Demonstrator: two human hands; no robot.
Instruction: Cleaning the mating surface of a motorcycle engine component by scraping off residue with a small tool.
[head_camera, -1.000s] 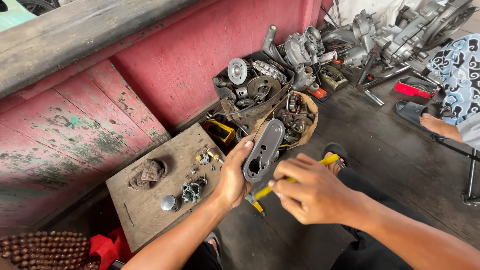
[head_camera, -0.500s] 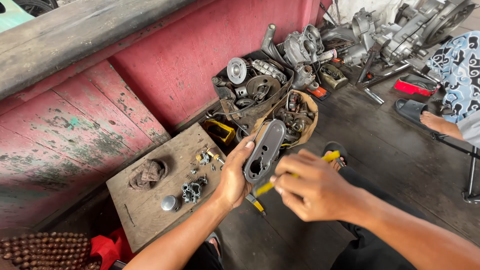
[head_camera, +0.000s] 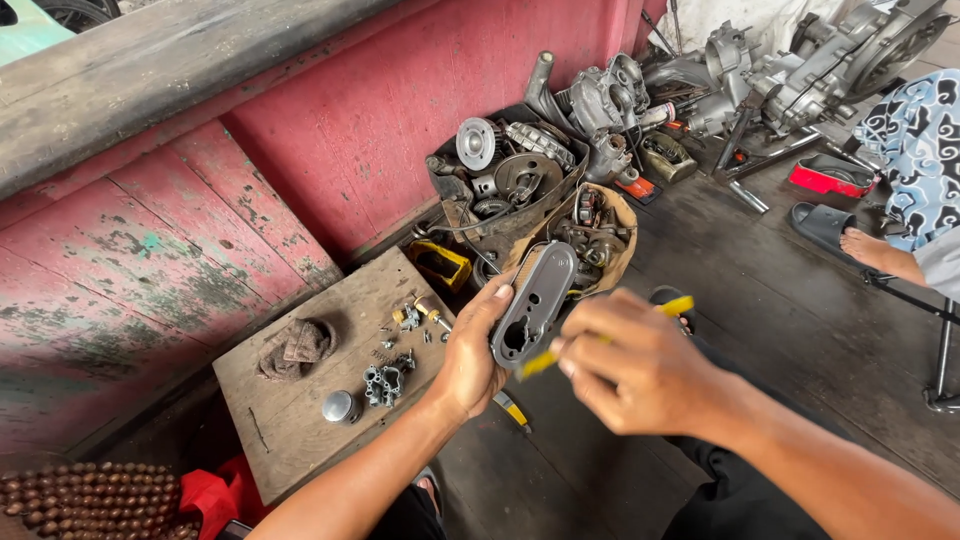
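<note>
The left hand gripped a grey oblong metal cover, long axis tilted upward-right; the right hand clutched a yellow tool beside it.

A grey oval metal cover is being gripped by the left hand while a yellow brush is being held against it by the right hand, above a wooden board.

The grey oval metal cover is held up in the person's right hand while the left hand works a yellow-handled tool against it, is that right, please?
Not quite: the hands are swapped. In the head view the left hand holds the grey oval metal cover, and the right hand works the yellow-handled tool against it.
</note>
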